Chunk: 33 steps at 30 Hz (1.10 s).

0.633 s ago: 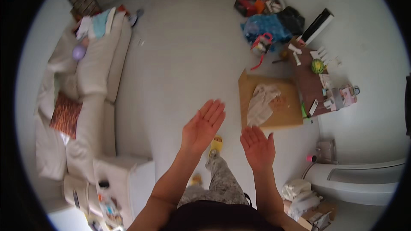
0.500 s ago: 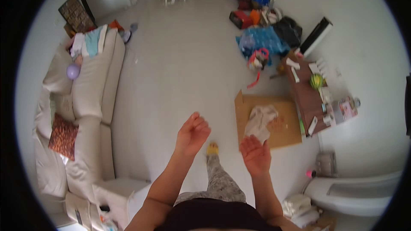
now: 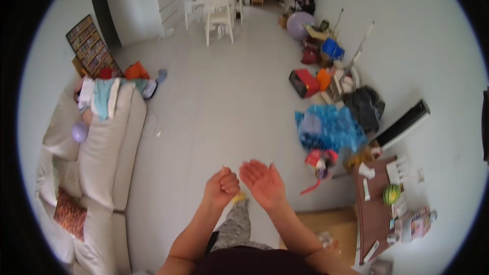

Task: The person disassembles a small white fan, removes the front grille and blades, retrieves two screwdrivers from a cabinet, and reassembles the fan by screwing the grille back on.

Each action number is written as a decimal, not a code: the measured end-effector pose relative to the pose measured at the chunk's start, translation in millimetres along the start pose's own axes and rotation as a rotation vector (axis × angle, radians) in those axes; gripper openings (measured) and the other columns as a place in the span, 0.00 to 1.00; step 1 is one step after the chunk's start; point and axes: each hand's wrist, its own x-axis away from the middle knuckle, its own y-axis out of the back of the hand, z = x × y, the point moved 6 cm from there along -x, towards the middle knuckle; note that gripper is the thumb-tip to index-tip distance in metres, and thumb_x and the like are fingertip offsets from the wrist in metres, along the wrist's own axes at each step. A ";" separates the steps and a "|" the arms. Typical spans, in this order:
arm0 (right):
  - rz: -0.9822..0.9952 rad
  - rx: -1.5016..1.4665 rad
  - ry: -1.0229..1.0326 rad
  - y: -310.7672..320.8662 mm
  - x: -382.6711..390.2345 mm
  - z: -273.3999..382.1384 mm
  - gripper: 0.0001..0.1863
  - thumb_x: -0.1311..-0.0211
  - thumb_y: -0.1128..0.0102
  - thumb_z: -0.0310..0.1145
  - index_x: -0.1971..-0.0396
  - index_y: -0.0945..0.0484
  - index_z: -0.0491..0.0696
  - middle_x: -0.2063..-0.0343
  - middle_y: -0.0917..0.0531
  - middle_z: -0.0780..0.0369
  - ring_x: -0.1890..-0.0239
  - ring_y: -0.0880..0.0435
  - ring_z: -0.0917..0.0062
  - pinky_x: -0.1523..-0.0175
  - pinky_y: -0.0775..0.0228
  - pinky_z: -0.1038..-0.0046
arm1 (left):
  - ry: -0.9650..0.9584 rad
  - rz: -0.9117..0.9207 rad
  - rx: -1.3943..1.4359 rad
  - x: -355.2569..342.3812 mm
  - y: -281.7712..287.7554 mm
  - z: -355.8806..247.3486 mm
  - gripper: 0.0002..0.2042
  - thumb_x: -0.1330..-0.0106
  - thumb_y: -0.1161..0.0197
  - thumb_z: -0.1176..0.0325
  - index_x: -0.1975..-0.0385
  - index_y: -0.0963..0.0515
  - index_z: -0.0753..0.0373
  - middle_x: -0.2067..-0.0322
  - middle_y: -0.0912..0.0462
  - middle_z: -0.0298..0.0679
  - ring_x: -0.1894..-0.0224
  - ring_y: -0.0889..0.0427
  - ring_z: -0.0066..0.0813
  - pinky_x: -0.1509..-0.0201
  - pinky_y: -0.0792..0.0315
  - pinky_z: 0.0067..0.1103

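My left hand [image 3: 222, 188] is curled into a fist with the thumb on top, and nothing sticks out of it. Close beside it, my right hand [image 3: 265, 187] lies flat and open, palm up, its fingers stretched out and holding nothing. A narrow gap separates the two hands. Both are raised in front of my body, above the grey floor [image 3: 204, 107]. Just below and between them a yellow slipper [image 3: 238, 196] shows on one foot, under a patterned trouser leg.
A cream sofa [image 3: 109, 140] lines the left side. To the right are a flattened cardboard sheet [image 3: 336, 224], a brown low cabinet [image 3: 374, 206] bearing a watermelon-patterned ball [image 3: 391, 194], and a blue plastic bag [image 3: 331, 127]. A white chair [image 3: 220, 19] stands far ahead by a table.
My hands have come closer together, the right one moving left toward the fist. The view has tilted up and forward, showing more of the far room; the cardboard now sits lower.
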 end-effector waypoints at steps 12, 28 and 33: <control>-0.187 0.089 0.439 108.1 -313.5 301.2 0.22 0.32 0.63 0.43 0.54 0.30 0.40 0.53 0.25 0.52 0.49 0.27 0.65 0.41 0.37 0.65 | 0.375 -0.013 -0.283 -475.2 -136.0 -50.8 0.19 0.32 0.53 0.59 0.86 0.41 0.55 0.91 0.48 0.25 0.89 0.52 0.15 0.85 0.54 0.14; -0.017 0.187 0.031 189.0 -957.7 482.1 0.17 0.33 0.59 0.37 0.54 0.30 0.40 0.55 0.24 0.54 0.50 0.27 0.68 0.42 0.38 0.67 | -0.350 -0.001 -0.212 -958.2 -248.7 -426.1 0.07 0.35 0.45 0.66 0.70 0.31 0.62 0.75 0.31 0.32 0.73 0.33 0.20 0.68 0.36 0.17; -0.133 0.168 0.139 243.6 -1133.1 578.7 0.17 0.34 0.60 0.37 0.53 0.31 0.41 0.54 0.24 0.55 0.49 0.28 0.68 0.41 0.38 0.67 | -0.202 0.043 -0.195 -1155.7 -276.4 -507.8 0.05 0.39 0.41 0.72 0.67 0.29 0.65 0.70 0.26 0.34 0.66 0.29 0.21 0.61 0.31 0.17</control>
